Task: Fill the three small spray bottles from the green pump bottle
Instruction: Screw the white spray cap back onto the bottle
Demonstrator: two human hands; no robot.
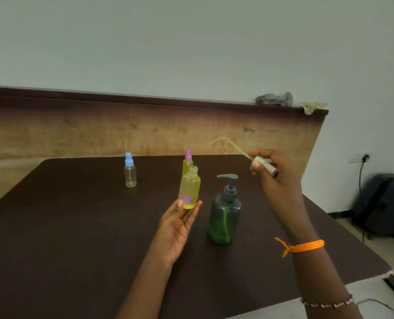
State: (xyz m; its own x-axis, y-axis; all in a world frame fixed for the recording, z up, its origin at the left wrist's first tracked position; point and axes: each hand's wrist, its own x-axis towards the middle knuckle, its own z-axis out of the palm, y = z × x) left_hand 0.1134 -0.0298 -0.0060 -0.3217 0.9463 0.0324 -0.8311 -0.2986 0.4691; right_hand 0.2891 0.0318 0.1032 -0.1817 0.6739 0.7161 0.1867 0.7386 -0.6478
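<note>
The green pump bottle (pixel 224 217) stands on the table (pixel 76 226), part full. The left hand (pixel 177 224) pinches an uncapped bottle (pixel 189 189) of yellow liquid (fingers nearly straight). The right hand (pixel 276 178) pinches its white sprayer (pixel 266 166). Farther back: a pink-capped bottle (pixel 187 163), yellow-filled, and a blue-capped bottle (pixel 130 171), apparently empty.

left hand (pixel 180 223) pinching uncapped yellow-filled spray bottle (pixel 189 188) by its base, right hand (pixel 273 172) holding white spray cap (pixel 265 166) with dip tube, green pump bottle (pixel 224 214) upright between hands on dark table (pixel 76 226), blue-capped bottle (pixel 130 170) far left, pink-capped bottle (pixel 187 161) behind the held one
</note>
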